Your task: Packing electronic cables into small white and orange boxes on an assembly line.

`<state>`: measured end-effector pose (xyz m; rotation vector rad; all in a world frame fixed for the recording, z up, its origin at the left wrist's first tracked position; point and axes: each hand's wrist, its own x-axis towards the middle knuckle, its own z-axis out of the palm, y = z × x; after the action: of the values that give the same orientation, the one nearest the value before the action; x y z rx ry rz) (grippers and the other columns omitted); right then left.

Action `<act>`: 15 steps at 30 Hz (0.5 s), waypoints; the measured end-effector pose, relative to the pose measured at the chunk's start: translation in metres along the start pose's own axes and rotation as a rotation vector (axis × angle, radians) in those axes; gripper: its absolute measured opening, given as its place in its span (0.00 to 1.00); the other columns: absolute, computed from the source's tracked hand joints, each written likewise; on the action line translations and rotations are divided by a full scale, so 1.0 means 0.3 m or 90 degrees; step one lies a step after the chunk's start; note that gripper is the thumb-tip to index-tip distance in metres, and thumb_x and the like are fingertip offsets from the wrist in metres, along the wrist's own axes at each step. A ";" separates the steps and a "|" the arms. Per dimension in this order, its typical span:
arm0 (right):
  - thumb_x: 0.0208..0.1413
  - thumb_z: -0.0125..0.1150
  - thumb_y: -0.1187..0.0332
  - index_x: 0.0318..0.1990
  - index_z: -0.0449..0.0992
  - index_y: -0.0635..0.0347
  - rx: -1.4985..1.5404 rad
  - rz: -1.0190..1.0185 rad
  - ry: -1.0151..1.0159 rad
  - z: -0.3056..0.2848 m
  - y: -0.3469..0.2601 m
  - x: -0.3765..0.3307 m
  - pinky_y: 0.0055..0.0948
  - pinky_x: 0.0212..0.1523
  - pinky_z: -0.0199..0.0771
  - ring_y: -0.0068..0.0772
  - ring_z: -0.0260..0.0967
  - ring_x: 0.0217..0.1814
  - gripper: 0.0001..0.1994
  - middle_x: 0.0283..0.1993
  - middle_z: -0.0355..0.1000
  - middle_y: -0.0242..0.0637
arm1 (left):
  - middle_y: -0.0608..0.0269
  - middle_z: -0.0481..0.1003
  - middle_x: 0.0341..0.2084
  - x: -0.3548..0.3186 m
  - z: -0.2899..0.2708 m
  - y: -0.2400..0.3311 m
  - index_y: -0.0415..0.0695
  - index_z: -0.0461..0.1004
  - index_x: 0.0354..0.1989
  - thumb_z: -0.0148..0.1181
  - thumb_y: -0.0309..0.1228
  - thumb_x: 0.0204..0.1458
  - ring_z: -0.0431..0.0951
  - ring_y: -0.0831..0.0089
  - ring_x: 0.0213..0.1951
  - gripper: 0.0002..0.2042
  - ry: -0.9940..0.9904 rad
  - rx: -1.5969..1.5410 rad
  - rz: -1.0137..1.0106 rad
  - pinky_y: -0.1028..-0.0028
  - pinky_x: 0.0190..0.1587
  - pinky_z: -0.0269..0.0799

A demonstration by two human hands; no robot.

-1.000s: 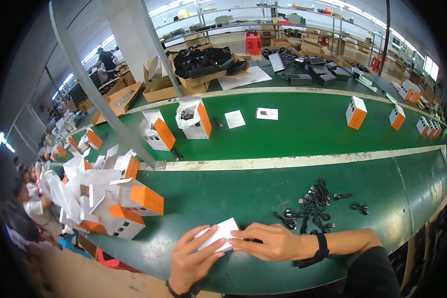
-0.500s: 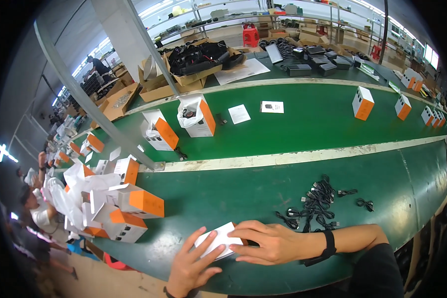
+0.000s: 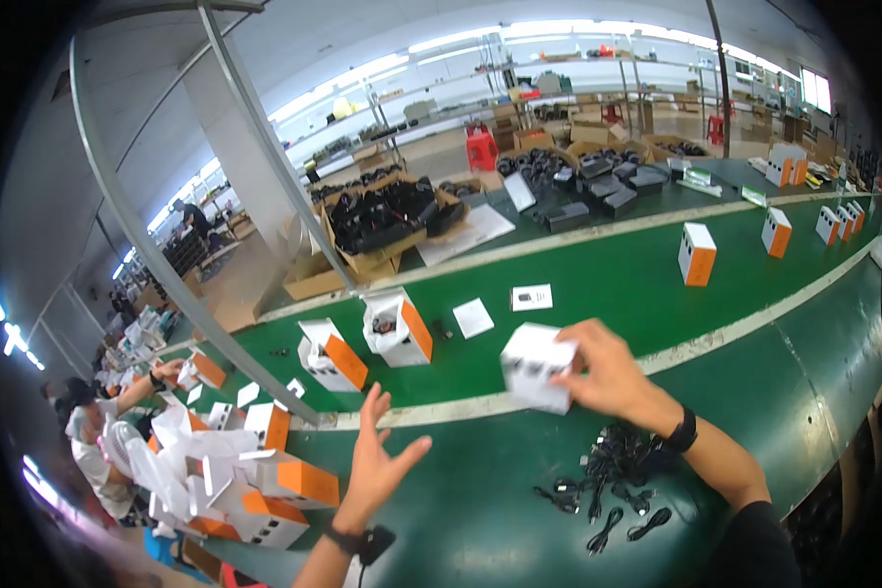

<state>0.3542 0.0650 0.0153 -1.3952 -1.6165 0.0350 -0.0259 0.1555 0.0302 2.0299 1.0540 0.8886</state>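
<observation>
A closed white box (image 3: 531, 365) is raised over the pale rail between the table and the belt, slightly blurred, with dark pictures on its side. My right hand (image 3: 612, 370) grips it from the right, thumb and fingers on its near and top parts. My left hand (image 3: 374, 465) is lifted over the table with fingers spread and nothing in it. Below my right forearm lies a pile of black cables (image 3: 617, 461). Beyond my left hand, two open white-and-orange boxes (image 3: 416, 331) stand on the green belt (image 3: 598, 274), with white bags inside.
Several open boxes (image 3: 309, 482) crowd the table's left end, beside a metal post (image 3: 167, 265). White paper (image 3: 473, 318) and a printed card (image 3: 531, 298) lie on the belt. Closed boxes (image 3: 698, 255) stand farther right. A co-worker (image 3: 98, 441) reaches toward the belt at far left.
My right hand has lifted the white box off the table and carried it forward and right toward the belt. My left hand has let go of it and risen. The view has tilted up.
</observation>
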 end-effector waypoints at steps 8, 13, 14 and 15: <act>0.52 0.79 0.70 0.60 0.75 0.57 -0.333 0.246 0.222 -0.228 0.522 0.047 0.49 0.57 0.80 0.57 0.77 0.60 0.28 0.62 0.69 0.54 | 0.26 0.64 0.68 0.608 0.198 -0.252 0.44 0.35 0.84 0.87 0.38 0.37 0.66 0.32 0.69 0.70 0.361 0.138 -0.013 0.48 0.72 0.65; 0.55 0.75 0.71 0.63 0.73 0.63 -0.513 0.059 0.253 -0.241 0.435 0.006 0.60 0.71 0.65 0.69 0.57 0.74 0.28 0.71 0.61 0.63 | 0.32 0.70 0.64 0.564 0.186 -0.121 0.42 0.37 0.84 0.86 0.33 0.36 0.73 0.36 0.65 0.69 0.319 0.171 -0.057 0.51 0.70 0.69; 0.56 0.72 0.70 0.58 0.79 0.63 -0.453 0.029 0.248 -0.232 0.366 0.020 0.55 0.67 0.72 0.65 0.66 0.70 0.22 0.65 0.69 0.62 | 0.33 0.70 0.64 0.515 0.171 -0.109 0.40 0.39 0.83 0.87 0.32 0.35 0.74 0.40 0.64 0.68 0.315 0.158 0.024 0.53 0.70 0.69; 0.56 0.72 0.70 0.58 0.79 0.63 -0.453 0.036 0.245 -0.211 0.351 0.038 0.55 0.67 0.72 0.65 0.66 0.70 0.22 0.65 0.69 0.62 | 0.34 0.70 0.64 0.462 0.161 -0.078 0.38 0.41 0.83 0.87 0.31 0.35 0.74 0.44 0.64 0.68 0.308 0.142 0.107 0.54 0.70 0.69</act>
<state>0.4756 0.0764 -0.0037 -1.8323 -1.3052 -0.7962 0.0646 0.2728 0.0211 2.1641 1.2967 1.4592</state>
